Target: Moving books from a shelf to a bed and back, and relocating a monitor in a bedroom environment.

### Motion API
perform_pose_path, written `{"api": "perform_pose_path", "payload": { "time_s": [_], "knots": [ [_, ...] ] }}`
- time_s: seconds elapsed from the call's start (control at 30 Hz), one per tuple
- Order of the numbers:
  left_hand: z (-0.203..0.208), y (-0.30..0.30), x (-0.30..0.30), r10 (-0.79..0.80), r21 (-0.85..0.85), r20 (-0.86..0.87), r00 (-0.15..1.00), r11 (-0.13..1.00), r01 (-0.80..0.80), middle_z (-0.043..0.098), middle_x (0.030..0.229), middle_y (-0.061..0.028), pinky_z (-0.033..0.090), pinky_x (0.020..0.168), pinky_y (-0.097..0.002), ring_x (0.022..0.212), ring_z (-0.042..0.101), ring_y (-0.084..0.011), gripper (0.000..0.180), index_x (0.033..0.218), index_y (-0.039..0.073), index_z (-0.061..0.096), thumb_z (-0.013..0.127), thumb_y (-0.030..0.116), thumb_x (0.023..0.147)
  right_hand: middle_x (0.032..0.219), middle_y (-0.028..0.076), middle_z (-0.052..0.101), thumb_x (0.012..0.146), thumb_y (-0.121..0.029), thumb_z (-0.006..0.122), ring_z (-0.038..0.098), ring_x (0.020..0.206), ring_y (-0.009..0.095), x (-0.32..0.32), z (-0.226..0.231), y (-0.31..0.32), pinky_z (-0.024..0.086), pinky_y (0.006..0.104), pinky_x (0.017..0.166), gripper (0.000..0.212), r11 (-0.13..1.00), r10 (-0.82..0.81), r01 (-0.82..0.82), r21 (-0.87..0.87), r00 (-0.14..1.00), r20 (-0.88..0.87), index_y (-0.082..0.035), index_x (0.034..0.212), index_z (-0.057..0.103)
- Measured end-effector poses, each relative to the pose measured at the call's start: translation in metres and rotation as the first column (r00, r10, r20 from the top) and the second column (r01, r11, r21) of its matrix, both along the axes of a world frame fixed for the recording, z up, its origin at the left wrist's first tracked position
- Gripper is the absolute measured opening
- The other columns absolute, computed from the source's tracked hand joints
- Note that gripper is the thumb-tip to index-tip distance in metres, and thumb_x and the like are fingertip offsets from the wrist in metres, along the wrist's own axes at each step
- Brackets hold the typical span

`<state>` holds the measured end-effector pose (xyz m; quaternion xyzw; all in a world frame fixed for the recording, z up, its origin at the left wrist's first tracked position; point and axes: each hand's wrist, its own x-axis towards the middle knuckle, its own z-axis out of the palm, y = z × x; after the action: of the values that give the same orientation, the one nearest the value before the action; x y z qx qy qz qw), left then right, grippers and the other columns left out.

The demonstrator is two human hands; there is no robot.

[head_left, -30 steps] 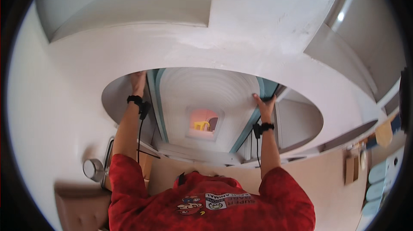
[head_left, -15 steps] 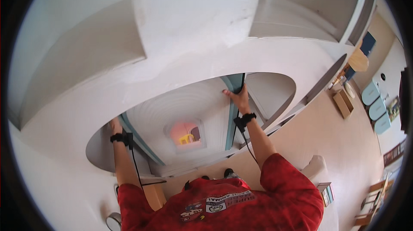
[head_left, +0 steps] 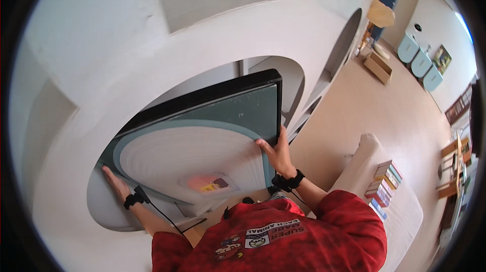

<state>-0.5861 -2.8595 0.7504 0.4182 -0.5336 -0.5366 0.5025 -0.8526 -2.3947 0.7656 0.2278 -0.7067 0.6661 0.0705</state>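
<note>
A large framed picture (head_left: 187,150) leans out of an oval opening in a white wall unit, tilted toward me. It has a thick black frame, a dark green ground and pale arched rings around a small pink and yellow scene. At its right edge my right hand (head_left: 279,158) grips the frame, thumb on the front and fingers round the side. My left hand (head_left: 117,185) holds the lower left edge inside the opening; part of its grip is hidden. Both wrists wear black straps with cables.
The white wall unit (head_left: 66,171) curves around the opening, with shelf recesses above. To the right stands a pale covered bench (head_left: 405,211) bearing stacked books (head_left: 387,186). Farther off are a cardboard box (head_left: 378,68) and light blue cabinets (head_left: 421,63) along the wall.
The framed picture has come out of the opening toward me, its black top edge now showing. Both hands moved with it, and my view has turned to the right.
</note>
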Motion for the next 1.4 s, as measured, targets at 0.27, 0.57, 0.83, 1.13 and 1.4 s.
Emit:
{"api": "perform_pose_path", "payload": {
  "time_s": [0.27,0.57,0.83,1.13,1.4],
  "knots": [
    [0.017,0.034,-0.019,-0.016,-0.036,0.025,1.000,0.999,0.017,0.014,0.155,-0.0106,0.010,0.113,-0.0336,0.142,0.012,-0.0211,0.097,0.148,0.001,0.014,0.049,0.066,0.085,0.119,0.015,0.051,0.075,-0.022,0.079,0.047,0.112,0.022,0.023,-0.023,0.055,0.036,0.0337,0.099,0.076,0.992,-0.035,0.054,-0.112,0.986,0.161,0.001,0.132,0.033],
    [0.073,0.153,-0.077,-0.079,-0.019,-0.028,0.996,0.997,0.079,0.024,0.150,-0.0135,0.020,0.108,-0.0280,0.134,0.026,-0.0188,0.090,0.145,-0.005,0.018,0.046,0.061,0.090,0.114,0.007,0.051,0.074,-0.022,0.081,0.046,0.108,0.016,-0.002,0.015,0.180,0.036,0.0296,0.097,0.070,0.967,-0.109,0.154,-0.201,0.970,0.218,-0.001,0.127,0.039],
    [0.074,0.306,-0.118,-0.310,-0.127,-0.113,0.944,0.947,0.295,0.032,0.144,-0.0159,0.023,0.106,-0.0309,0.126,0.036,-0.0212,0.080,0.140,-0.007,0.025,0.043,0.055,0.094,0.123,0.005,0.050,0.070,-0.026,0.083,0.045,0.115,0.016,-0.050,0.049,0.358,0.032,0.0293,0.101,0.082,0.935,-0.154,0.213,-0.284,0.964,0.217,-0.001,0.134,0.038],
    [0.104,0.520,-0.200,-0.179,-0.260,-0.060,0.982,0.953,0.157,0.019,0.151,-0.0137,0.016,0.112,-0.0348,0.136,0.024,-0.0213,0.085,0.145,-0.004,0.016,0.043,0.057,0.093,0.121,0.004,0.052,0.071,-0.028,0.082,0.046,0.114,0.015,-0.124,0.048,0.541,0.034,0.0279,0.100,0.079,0.924,-0.240,0.268,-0.272,0.962,0.130,0.000,0.132,0.041],
    [0.055,0.581,-0.243,-0.309,-0.339,-0.126,0.943,0.906,0.252,0.027,0.147,-0.0139,0.017,0.110,-0.0313,0.134,0.026,-0.0205,0.085,0.143,-0.004,0.021,0.043,0.059,0.092,0.119,0.006,0.055,0.076,-0.035,0.079,0.050,0.111,0.016,-0.202,0.053,0.640,0.038,0.0292,0.097,0.074,0.906,-0.295,0.301,-0.298,0.953,0.065,0.001,0.129,0.044]
  ]
}}
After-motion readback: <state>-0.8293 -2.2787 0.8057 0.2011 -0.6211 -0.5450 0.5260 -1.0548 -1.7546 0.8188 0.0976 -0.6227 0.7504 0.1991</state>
